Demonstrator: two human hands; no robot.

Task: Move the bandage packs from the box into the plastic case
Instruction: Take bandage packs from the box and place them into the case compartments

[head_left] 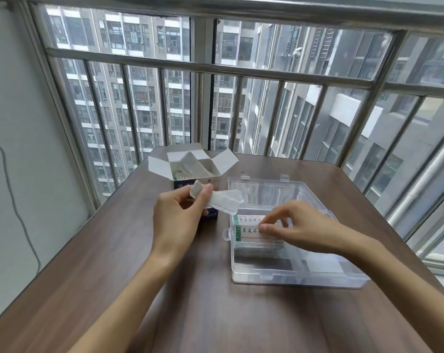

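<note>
A brown wooden table (pixel 190 314) stood right up against a big window (pixel 241 42). The window had shiny metal bars (pixel 216 68) across it, and tall gray buildings (pixel 139 98) with many little windows showed outside. On the left was a plain white wall (pixel 17 123), and a thin dark wire (pixel 14 200) ran down it.

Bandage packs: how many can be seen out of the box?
2: a white pack held in the left hand, a printed pack in the plastic case under the right hand. More stay in the box.
</note>
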